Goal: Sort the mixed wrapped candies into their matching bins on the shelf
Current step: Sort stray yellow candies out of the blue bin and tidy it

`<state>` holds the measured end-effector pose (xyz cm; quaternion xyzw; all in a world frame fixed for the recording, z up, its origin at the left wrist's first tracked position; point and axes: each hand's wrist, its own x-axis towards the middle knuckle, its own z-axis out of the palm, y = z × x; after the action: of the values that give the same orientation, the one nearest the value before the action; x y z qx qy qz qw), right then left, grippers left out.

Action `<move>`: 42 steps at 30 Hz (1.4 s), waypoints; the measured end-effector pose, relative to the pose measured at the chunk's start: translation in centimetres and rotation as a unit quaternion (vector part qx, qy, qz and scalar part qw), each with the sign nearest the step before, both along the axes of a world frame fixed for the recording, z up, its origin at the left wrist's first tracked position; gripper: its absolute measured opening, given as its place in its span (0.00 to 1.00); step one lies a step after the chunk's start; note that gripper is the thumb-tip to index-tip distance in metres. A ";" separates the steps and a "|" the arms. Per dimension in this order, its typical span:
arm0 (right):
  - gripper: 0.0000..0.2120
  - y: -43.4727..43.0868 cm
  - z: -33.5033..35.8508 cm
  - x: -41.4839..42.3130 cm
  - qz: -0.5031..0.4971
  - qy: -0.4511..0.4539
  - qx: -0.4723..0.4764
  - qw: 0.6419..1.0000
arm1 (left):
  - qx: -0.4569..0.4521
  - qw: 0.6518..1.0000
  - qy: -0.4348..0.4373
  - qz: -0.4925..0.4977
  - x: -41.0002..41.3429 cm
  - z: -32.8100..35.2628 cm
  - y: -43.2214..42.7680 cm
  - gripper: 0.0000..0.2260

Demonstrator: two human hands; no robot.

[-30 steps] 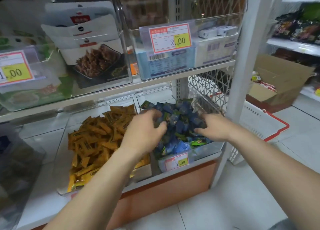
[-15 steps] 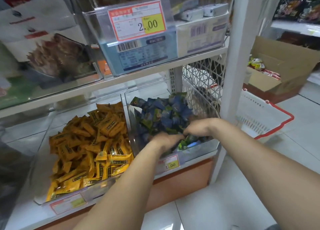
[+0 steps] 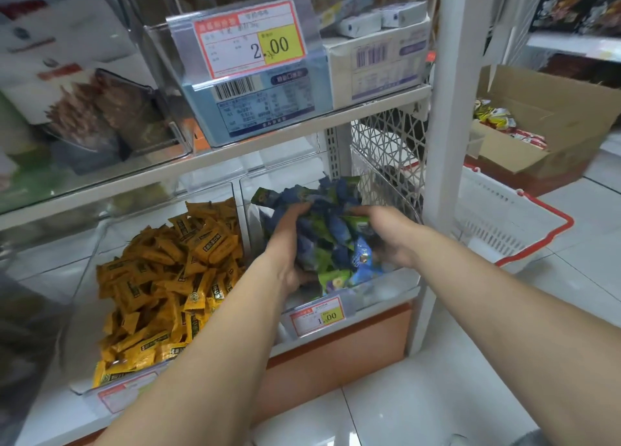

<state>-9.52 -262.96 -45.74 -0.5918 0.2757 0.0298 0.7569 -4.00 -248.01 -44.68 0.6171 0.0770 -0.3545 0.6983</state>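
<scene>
A clear bin (image 3: 379, 291) on the lower shelf holds a heap of blue and green wrapped candies (image 3: 332, 240). Both of my hands are inside it. My left hand (image 3: 285, 244) cups the heap from the left, fingers curled into the wrappers. My right hand (image 3: 391, 235) presses on the heap from the right, its fingers buried among the candies. Left of this bin, a second clear bin (image 3: 84, 311) is filled with yellow-orange wrapped candies (image 3: 168, 277).
Price tags hang on the bin fronts (image 3: 317, 316). The upper shelf (image 3: 268, 143) carries clear bins with boxes and snack packs. A white upright post (image 3: 450, 109) stands right of the bins. Beyond it are a white basket with red handles (image 3: 504, 223) and a cardboard box (image 3: 551, 126).
The view has moved closer to the shelf. Both hands have closed in on the blue and green heap and gathered it between them, lifting it higher in the bin.
</scene>
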 end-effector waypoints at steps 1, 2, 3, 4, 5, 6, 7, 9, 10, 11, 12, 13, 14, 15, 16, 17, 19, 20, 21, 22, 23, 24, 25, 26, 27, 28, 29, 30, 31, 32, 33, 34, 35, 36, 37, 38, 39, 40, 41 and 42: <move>0.10 0.0 0.2 0.0 -0.006 -0.008 0.007 1.000 | -0.015 1.000 -0.006 0.002 0.2 0.6 0.0 0.21; 0.11 0.1 0.3 0.0 -0.008 -0.017 0.018 1.000 | -0.026 1.000 -0.014 0.003 0.4 1.0 0.0 0.19; 0.11 0.0 0.4 0.0 -0.010 -0.030 0.028 0.999 | -0.024 0.999 -0.025 0.008 0.7 1.4 0.1 0.18; 0.11 -0.1 0.5 -0.1 -0.012 -0.042 0.036 0.998 | -0.014 0.999 -0.035 0.005 0.9 1.8 0.3 0.17; 0.11 -0.3 0.6 -0.1 -0.016 -0.050 0.040 0.998 | 0.004 0.999 -0.051 -0.001 0.9 2.2 0.6 0.18; 0.12 -0.5 0.8 -0.3 -0.021 -0.059 0.046 0.997 | 0.025 0.997 -0.067 -0.001 1.3 2.5 0.7 0.19; 0.12 -0.7 0.9 -0.3 -0.027 -0.068 0.049 0.996 | 0.041 0.996 -0.081 0.001 1.5 2.6 1.0 0.20; 0.13 -0.9 1.3 -0.5 -0.040 -0.093 0.050 0.994 | 0.103 0.988 -0.117 -0.007 1.8 3.7 0.6 0.20; 0.13 -0.8 1.6 -0.7 -0.042 -0.104 0.036 0.993 | 0.148 0.979 -0.134 -0.031 1.8 4.2 0.4 0.19; 0.13 -0.9 1.6 -0.7 -0.039 -0.107 -0.011 0.993 | 0.186 0.970 -0.153 -0.044 2.0 4.4 0.3 0.18; 0.12 -1.0 1.5 -0.8 -0.032 -0.103 -0.094 0.990 | 0.232 0.952 -0.191 -0.063 2.2 4.6 0.2 0.17; 0.11 -1.2 1.3 -0.8 -0.026 -0.096 -0.200 0.975 | 0.266 0.932 -0.227 -0.097 2.5 4.7 0.1 0.16; 0.11 -1.5 1.0 -0.7 -0.022 -0.090 -0.302 0.949 | 0.280 0.918 -0.253 -0.124 2.9 4.5 0.3 0.16; 0.12 -1.5 0.7 -0.8 -0.012 -0.087 -0.372 0.924 | 0.298 0.900 -0.282 -0.151 3.0 4.5 0.4 0.15; 0.14 -1.5 0.5 -1.0 0.014 -0.077 -0.415 0.906 | 0.330 0.865 -0.327 -0.189 3.2 4.5 0.3 0.14; 0.18 -1.4 0.0 -1.2 0.058 -0.064 -0.458 0.885 | 0.365 0.821 -0.381 -0.216 3.3 4.3 0.4 0.12; 0.25 -1.0 -0.9 -1.5 0.187 -0.016 -0.552 0.813 | 0.399 0.747 -0.481 -0.226 4.0 4.0 -0.7 0.10; 0.28 -0.6 -1.3 -1.8 0.248 0.011 -0.583 0.773 | 0.397 0.728 -0.510 -0.226 4.2 3.9 -1.4 0.12; 0.31 -0.2 -1.6 -2.2 0.298 0.033 -0.601 0.741 | 0.394 0.705 -0.543 -0.232 4.6 3.7 -2.2 0.14; 0.34 0.1 -1.8 -2.5 0.326 0.045 -0.612 0.719 | 0.393 0.674 -0.574 -0.248 5.0 3.2 -3.1 0.17; 0.36 0.3 -1.9 -2.8 0.337 0.053 -0.624 0.703 | 0.396 0.648 -0.593 -0.267 5.5 2.7 -4.0 0.20; 0.35 0.5 -2.0 -3.1 0.335 0.051 -0.638 0.692 | 0.409 0.629 -0.594 -0.290 5.9 2.2 -4.8 0.25; 0.34 0.5 -2.1 -3.4 0.329 0.047 -0.649 0.685 | 0.432 0.619 -0.576 -0.314 6.6 1.8 -5.4 0.30; 0.32 0.5 -2.2 -3.6 0.324 0.041 -0.654 0.682 | 0.459 0.614 -0.542 -0.342 7.2 1.3 -5.9 0.36; 0.29 0.4 -2.3 -3.9 0.323 0.038 -0.656 0.681 | 0.487 0.606 -0.507 -0.373 7.9 0.6 -5.9 0.41; 0.28 0.4 -2.3 -4.0 0.323 0.034 -0.657 0.681 | 0.504 0.591 -0.485 -0.401 8.6 0.0 -5.8 0.44; 0.28 0.3 -2.5 -4.1 0.321 0.029 -0.658 0.680 | 0.510 0.576 -0.477 -0.425 9.1 -0.5 -5.5 0.46; 0.29 0.3 -2.6 -4.2 0.315 0.019 -0.663 0.679 | 0.508 0.565 -0.477 -0.441 9.5 -0.7 -5.2 0.47; 0.29 0.2 -2.7 -4.3 0.303 0.008 -0.668 0.679 | 0.501 0.560 -0.478 -0.454 9.8 -0.6 -4.9 0.46; 0.29 0.0 -2.8 -4.4 0.287 -0.003 -0.673 0.682 | 0.495 0.554 -0.478 -0.469 10.0 -0.3 -4.5 0.43; 0.28 -0.2 -2.8 -4.4 0.271 -0.011 -0.677 0.685 | 0.489 0.546 -0.475 -0.487 10.1 0.2 -3.9 0.39; 0.28 -0.4 -2.7 -4.5 0.261 -0.015 -0.677 0.688 | 0.483 0.535 -0.472 -0.507 10.0 0.7 -3.0 0.35; 0.27 -0.6 -2.7 -4.5 0.256 -0.019 -0.676 0.691 | 0.479 0.521 -0.470 -0.528 9.7 1.1 -1.9 0.31; 0.25 -0.7 -2.7 -4.5 0.249 -0.025 -0.671 0.698 | 0.480 0.503 -0.468 -0.546 9.2 1.5 -0.8 0.28; 0.22 -0.8 -2.7 -4.5 0.238 -0.033 -0.666 0.706 | 0.484 0.486 -0.464 -0.561 8.6 1.9 0.2 0.27; 0.19 -0.8 -2.6 -4.4 0.224 -0.041 -0.659 0.717 | 0.490 0.470 -0.460 -0.572 8.0 2.2 1.0 0.28; 0.17 -0.8 -2.5 -4.4 0.211 -0.046 -0.650 0.729 | 0.495 0.454 -0.459 -0.581 7.4 2.5 1.5 0.29; 0.18 -0.9 -2.4 -4.3 0.201 -0.051 -0.639 0.740 | 0.499 0.441 -0.459 -0.588 6.9 2.7 1.7 0.31; 0.22 -0.9 -2.4 -4.2 0.195 -0.055 -0.634 0.746 | 0.499 0.433 -0.457 -0.596 6.3 2.9 1.6 0.32; 0.28 -0.9 -2.4 -4.0 0.195 -0.058 -0.638 0.743 | 0.494 0.430 -0.454 -0.605 5.6 3.2 1.5 0.32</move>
<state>-13.53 -263.89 -48.18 -0.9780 0.0645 -0.0401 0.1945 1.61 -246.54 -41.52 0.8172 -0.4821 -0.2567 -0.1841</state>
